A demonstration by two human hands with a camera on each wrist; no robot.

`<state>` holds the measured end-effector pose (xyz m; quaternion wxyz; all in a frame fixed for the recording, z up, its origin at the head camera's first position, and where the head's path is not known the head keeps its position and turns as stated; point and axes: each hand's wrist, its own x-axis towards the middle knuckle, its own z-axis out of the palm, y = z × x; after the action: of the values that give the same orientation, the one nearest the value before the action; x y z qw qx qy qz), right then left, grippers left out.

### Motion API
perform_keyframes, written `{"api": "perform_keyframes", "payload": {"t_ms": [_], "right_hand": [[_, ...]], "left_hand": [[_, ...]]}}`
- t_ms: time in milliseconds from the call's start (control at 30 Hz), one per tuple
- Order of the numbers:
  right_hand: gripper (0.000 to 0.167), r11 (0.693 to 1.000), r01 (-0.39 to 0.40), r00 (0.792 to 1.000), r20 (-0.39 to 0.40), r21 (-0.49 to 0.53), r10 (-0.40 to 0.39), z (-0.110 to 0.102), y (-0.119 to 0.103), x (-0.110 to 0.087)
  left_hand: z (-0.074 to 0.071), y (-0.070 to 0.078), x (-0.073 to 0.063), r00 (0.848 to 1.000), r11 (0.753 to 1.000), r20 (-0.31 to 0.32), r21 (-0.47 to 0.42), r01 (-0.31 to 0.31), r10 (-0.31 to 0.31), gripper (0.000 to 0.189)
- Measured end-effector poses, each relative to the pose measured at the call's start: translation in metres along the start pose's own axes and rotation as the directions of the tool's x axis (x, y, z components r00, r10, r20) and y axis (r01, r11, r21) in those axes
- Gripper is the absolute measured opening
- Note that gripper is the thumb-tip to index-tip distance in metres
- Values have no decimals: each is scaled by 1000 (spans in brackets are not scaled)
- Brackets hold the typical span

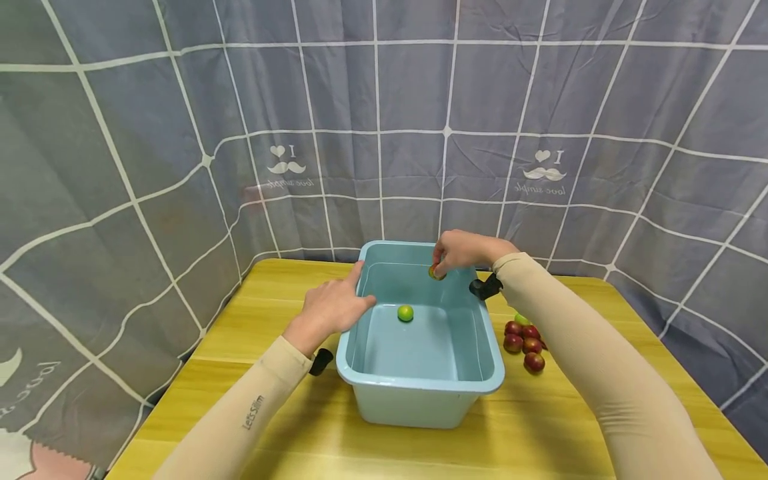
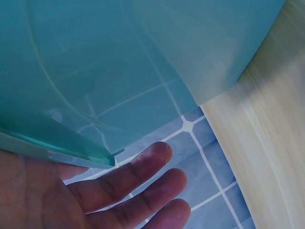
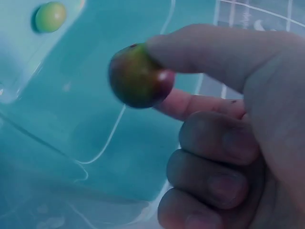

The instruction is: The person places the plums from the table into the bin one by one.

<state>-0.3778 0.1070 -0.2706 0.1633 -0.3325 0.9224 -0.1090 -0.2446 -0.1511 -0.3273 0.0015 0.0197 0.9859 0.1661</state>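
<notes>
Right hand pinching red-green fruit over tub, left hand relaxed against tub; I'd lower gently before letting go

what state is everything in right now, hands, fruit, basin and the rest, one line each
basin, upright on the table, open-topped
left hand, at the basin's rim, fingers extended
right hand, pinching the red-green fruit
red-green fruit, held up off the basin's floor
green fruit in the basin, resting on its floor
red fruits, grouped on the table
other green fruit, partly hidden
curtain, hanging, creased
</notes>
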Motion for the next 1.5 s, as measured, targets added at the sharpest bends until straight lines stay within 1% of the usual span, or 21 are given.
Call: {"api": "perform_keyframes", "payload": {"t_ms": [100, 167, 300, 400, 500, 633, 800, 900, 1000, 1200, 1400, 1500], "right_hand": [[15, 999, -22, 999, 39, -38, 23, 3, -1, 2], [18, 998, -28, 998, 47, -47, 30, 5, -2, 4], [29, 998, -30, 999, 43, -53, 33, 5, -2, 7], [35, 997, -22, 999, 35, -69, 24, 4, -2, 5], [33, 995, -8, 1000, -2, -101, 8, 2, -2, -2], [28, 992, 5, 997, -79, -125, -15, 0, 3, -17], [23, 993, 32, 988, -146, -115, -48, 1, 13, -37], [22, 994, 53, 979, -190, -96, -71, 5, 20, -51], [24, 994, 72, 964, -250, -78, -90, 9, 28, -65], [20, 997, 75, 931, -357, -22, -78, 25, 44, -89], [19, 996, 81, 913, -403, 39, -58, 40, 56, -111], [19, 996, 68, 902, -430, 66, -33, 47, 63, -122]], "left_hand": [[0, 1, 0, 1000, 1000, 16, 5, -1, 1, 83], [0, 1, -1, 1000, 1000, 21, 5, 7, -7, 83], [0, 1, -2, 1000, 1000, 17, 2, 19, -19, 82], [0, 1, -1, 1000, 1000, 12, 2, 16, -16, 82], [-1, 1, 0, 1000, 1000, 14, 1, 10, -10, 83], [1, 2, 1, 1000, 1000, 20, 13, 11, -11, 83], [1, 2, 1, 1000, 999, 18, 34, 21, -21, 83], [1, 2, 2, 1000, 999, 23, 36, 18, -19, 83], [0, 2, 2, 1000, 999, 24, 31, 15, -16, 83], [-1, 0, 2, 1000, 999, 23, 33, 13, -13, 83], [-1, 0, 3, 999, 999, 31, 43, 18, -19, 83], [-1, 0, 3, 999, 999, 30, 36, 14, -16, 82]]}}
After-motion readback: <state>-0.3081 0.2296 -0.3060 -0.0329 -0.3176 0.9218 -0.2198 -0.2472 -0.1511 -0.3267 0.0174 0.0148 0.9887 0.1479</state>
